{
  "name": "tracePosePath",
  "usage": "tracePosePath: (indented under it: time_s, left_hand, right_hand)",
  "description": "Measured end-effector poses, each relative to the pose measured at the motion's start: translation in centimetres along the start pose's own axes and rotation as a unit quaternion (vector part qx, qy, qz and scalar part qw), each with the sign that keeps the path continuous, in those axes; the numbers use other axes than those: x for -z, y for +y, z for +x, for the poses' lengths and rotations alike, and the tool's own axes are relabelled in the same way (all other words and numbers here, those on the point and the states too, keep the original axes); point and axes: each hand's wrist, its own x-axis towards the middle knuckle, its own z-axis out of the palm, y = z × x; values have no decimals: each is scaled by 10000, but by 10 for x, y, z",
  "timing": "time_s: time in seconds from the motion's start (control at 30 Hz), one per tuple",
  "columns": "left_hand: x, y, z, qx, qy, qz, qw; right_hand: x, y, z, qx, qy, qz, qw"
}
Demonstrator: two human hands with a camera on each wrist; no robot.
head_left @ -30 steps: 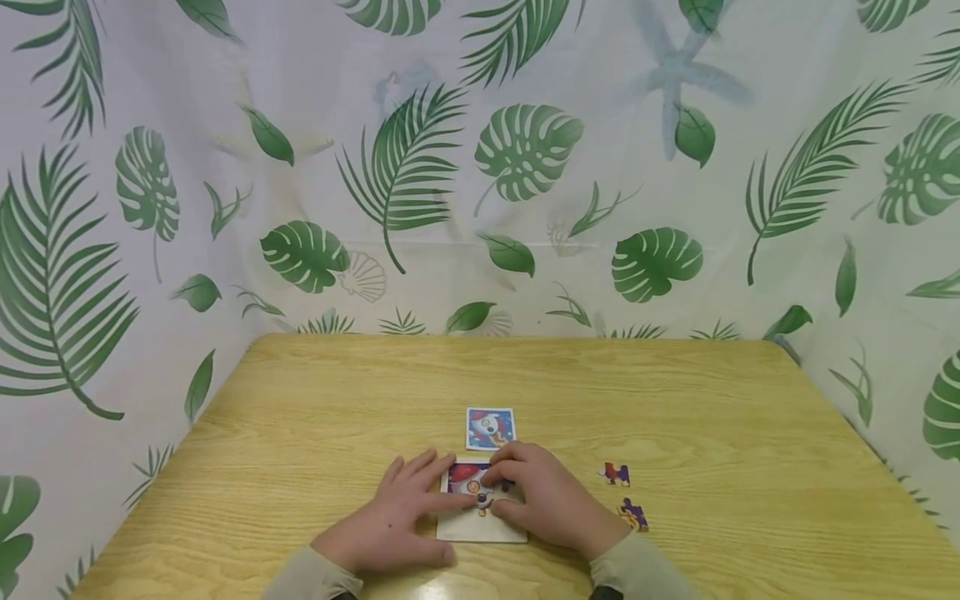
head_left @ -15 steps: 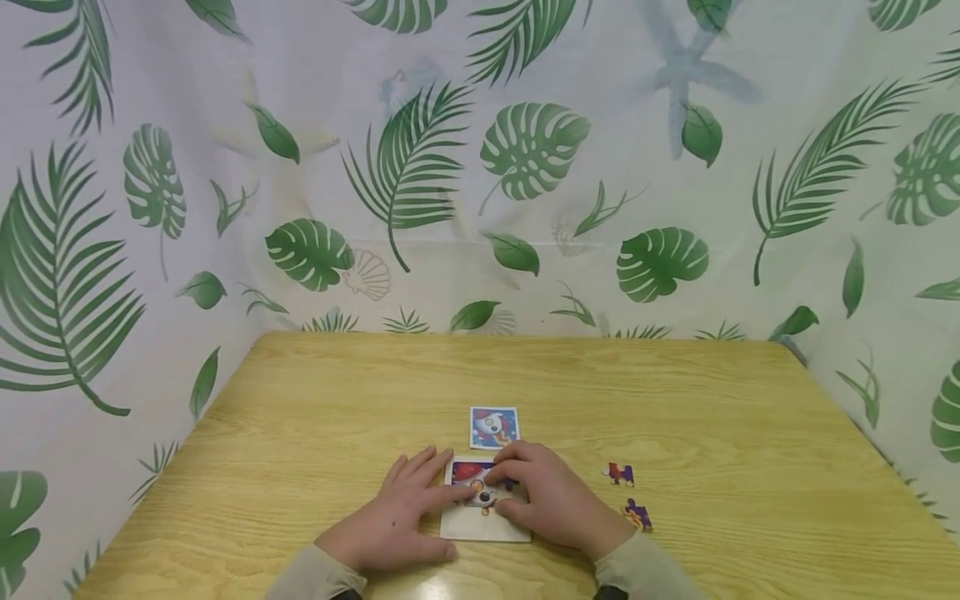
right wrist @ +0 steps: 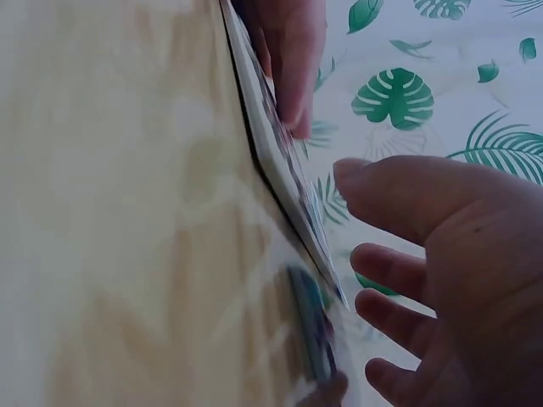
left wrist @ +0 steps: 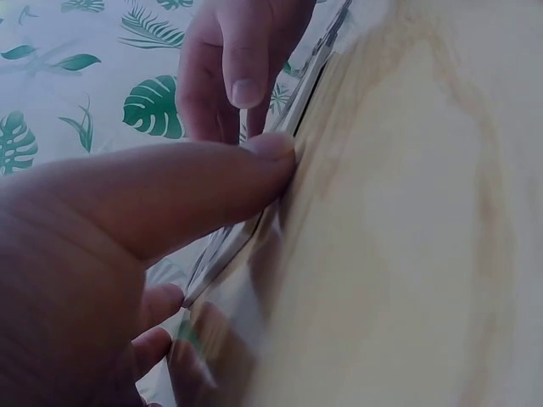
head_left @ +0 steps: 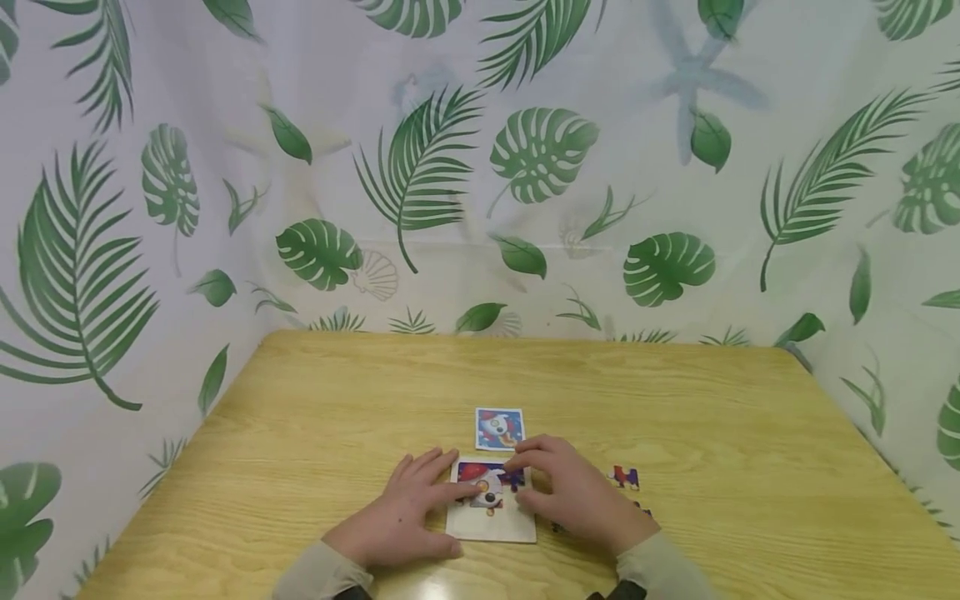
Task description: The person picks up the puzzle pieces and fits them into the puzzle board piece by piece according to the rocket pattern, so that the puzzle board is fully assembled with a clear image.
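Observation:
A jigsaw board (head_left: 491,530) lies flat on the table, its upper part filled with a picture of a white character in a red hat. My left hand (head_left: 401,517) rests at its left side, fingers spread, the index finger reaching onto the picture. In the left wrist view the left thumb (left wrist: 212,191) lies near the board's near edge. My right hand (head_left: 573,492) hovers at the board's right edge, fingers loosely bent and nothing held. In the right wrist view, its fingers stand apart from the board (right wrist: 284,174). One dark puzzle piece (head_left: 557,527) shows partly beneath the right hand.
A small picture card (head_left: 498,428) lies just beyond the board. To the right of the right hand is a red and purple puzzle piece (head_left: 625,477). Another piece (head_left: 642,509) is mostly hidden by the wrist. A leaf-printed curtain (head_left: 480,167) stands behind the wooden table (head_left: 360,392).
My right hand has lifted off the picture and moved slightly right, uncovering more of it and now covering most of one loose piece. The left hand stays on the board. The view has shifted slightly.

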Motion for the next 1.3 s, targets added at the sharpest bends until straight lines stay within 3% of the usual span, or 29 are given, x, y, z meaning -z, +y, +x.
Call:
tracePosePath:
  time_s: [0.27,0.47,0.7,1.03,1.3]
  left_hand:
    - [-2,1,4,11,38,-47,10000]
    - [-1,3,3,-49,30,-91,9999]
    - [-2,2,4,95,-39,-166,9998]
    - [-2,0,4,101,13,-102,9999]
    - [0,0,0,60,100,-35,9999]
  right_hand:
    - [25,24,-14,-291,347,-139,9989]
    - [43,51,-34,-463,530,-128,9974]
    - [60,77,-56,-661,591,53,9960]
    - [67,95,-72,-791,833,-96,9933]
    - [66,98,-74,-681,870,-240,9936]
